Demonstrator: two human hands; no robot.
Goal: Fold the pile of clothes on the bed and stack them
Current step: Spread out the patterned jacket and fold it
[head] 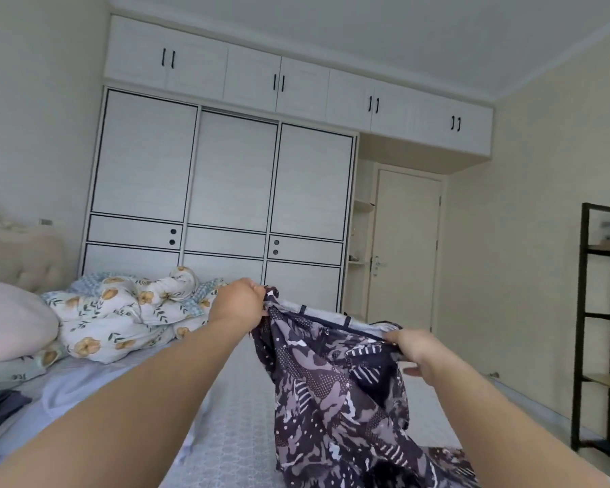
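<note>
Pale blue bedding [226,434] fills the near ground under me, a bed sheet with a faint printed pattern running away toward 12 o'clock. At 5 o'clock the patterned garment [335,399], dark purple-grey with white dots and stripes, hangs down from both of my hands and its lower end bunches on the sheet. My right hand [414,348], at about 3 o'clock, has its fingers curled round the garment's upper edge. My left hand [242,301], further out near 12 o'clock, pinches the other end of that same edge in a closed fist, so the band is pulled fairly taut between the two. At 8 o'clock, low on the left edge, I see a dark folded piece of cloth [0,410] lying on the bed; I cannot tell what it is. Beyond it at 9 o'clock sits a pink pillow [11,325], and just past that a rumpled floral quilt [127,311] is heaped at 10 o'clock. A black shelf frame [592,329] stands at 3 o'clock by the right wall. Farthest off, a white wardrobe [226,177] with black trim covers the back wall at 12 o'clock, with a cream door [405,248] beside it at 1 o'clock.
</note>
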